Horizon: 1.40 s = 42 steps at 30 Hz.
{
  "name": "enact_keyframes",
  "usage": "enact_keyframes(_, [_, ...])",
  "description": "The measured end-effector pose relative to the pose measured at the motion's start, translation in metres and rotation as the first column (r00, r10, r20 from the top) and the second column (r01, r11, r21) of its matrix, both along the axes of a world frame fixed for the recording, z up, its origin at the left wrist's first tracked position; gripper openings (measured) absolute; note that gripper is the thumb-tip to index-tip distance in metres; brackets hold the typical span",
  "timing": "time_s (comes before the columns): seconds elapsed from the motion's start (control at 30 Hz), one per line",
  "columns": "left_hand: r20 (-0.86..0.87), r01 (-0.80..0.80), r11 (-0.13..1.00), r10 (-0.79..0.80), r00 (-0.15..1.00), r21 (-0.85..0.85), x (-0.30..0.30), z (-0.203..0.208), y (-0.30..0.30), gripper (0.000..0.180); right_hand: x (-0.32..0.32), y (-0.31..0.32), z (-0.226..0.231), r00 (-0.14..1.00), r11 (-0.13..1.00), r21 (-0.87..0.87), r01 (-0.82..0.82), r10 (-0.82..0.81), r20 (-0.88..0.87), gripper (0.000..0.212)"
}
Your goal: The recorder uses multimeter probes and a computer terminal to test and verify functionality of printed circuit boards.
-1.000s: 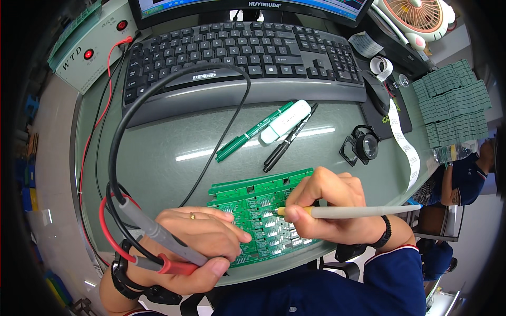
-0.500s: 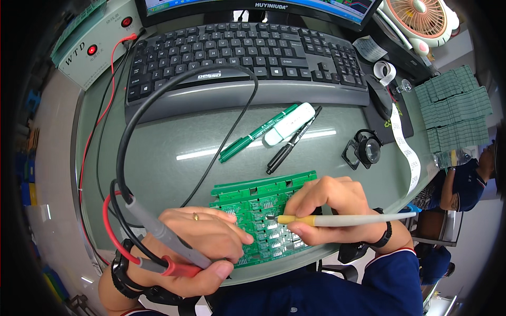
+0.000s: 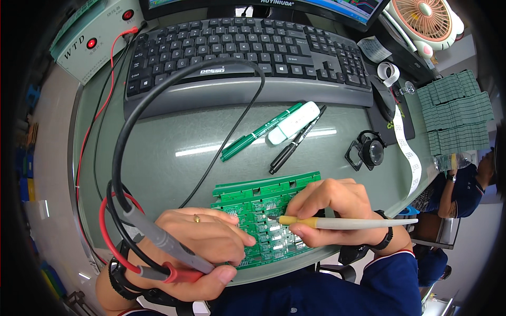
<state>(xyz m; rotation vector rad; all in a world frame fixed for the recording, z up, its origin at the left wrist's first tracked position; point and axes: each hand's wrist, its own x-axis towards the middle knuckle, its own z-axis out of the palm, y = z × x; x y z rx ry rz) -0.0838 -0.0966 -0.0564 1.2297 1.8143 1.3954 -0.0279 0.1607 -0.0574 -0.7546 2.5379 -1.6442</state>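
A green circuit board panel (image 3: 266, 208) with rows of small parts lies at the table's near edge, between my hands. My left hand (image 3: 197, 239) is closed around a grey test probe (image 3: 171, 245) and a red test probe (image 3: 184, 273); its fingers rest over the board's left side. The probes' tips are hidden under the hand. My right hand (image 3: 329, 210) pinches a pen-shaped tool (image 3: 348, 223) with a yellow grip and a white tapered handle. Its dark tip points left, down at the middle of the board; whether it touches cannot be made out.
Behind the board lie a green marker (image 3: 258, 132), a white-capped bottle-like case (image 3: 294, 124), a black marker (image 3: 295, 142) and a black loupe (image 3: 366, 151). Farther back sit a keyboard (image 3: 237, 87) and mouse (image 3: 383, 97). Stacked green boards (image 3: 456, 113) stand right. A black cable (image 3: 124, 131) loops leftward.
The view has shifted slightly. Both hands keep their grips, and the pen-shaped tool's tip stays over nearly the same part of the board.
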Motion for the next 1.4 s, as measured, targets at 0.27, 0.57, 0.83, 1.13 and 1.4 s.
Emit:
enact_keyframes(0.27, [0.003,-0.003,1.0,0.003,1.0,-0.012,0.0022,-0.0003,-0.0011,0.027,-0.0001,-0.0026,0.0026,0.999,0.999,0.027,0.027,-0.028,0.028,0.023])
enact_keyframes(0.57, [0.022,-0.011,1.0,0.011,1.0,-0.004,0.0013,0.0002,-0.0003,0.026,-0.0012,-0.0039,0.0033,0.993,0.995,0.052,0.085,-0.089,0.081,0.026])
enact_keyframes(0.83, [0.012,-0.005,1.0,0.006,1.0,-0.016,0.0016,0.0009,0.0005,0.026,-0.0006,-0.0053,0.003,0.987,0.991,0.051,0.12,-0.124,0.098,0.027])
enact_keyframes(1.13, [0.019,0.002,1.0,-0.001,1.0,-0.023,0.0006,0.0018,0.0008,0.027,0.0003,-0.0059,0.0037,0.987,0.99,0.041,0.138,-0.141,0.073,0.027])
enact_keyframes(1.4, [0.026,-0.029,0.999,0.029,0.999,-0.023,0.0036,0.0023,0.001,0.028,0.0012,-0.0063,0.0053,0.987,0.987,0.062,0.147,-0.151,0.063,0.025])
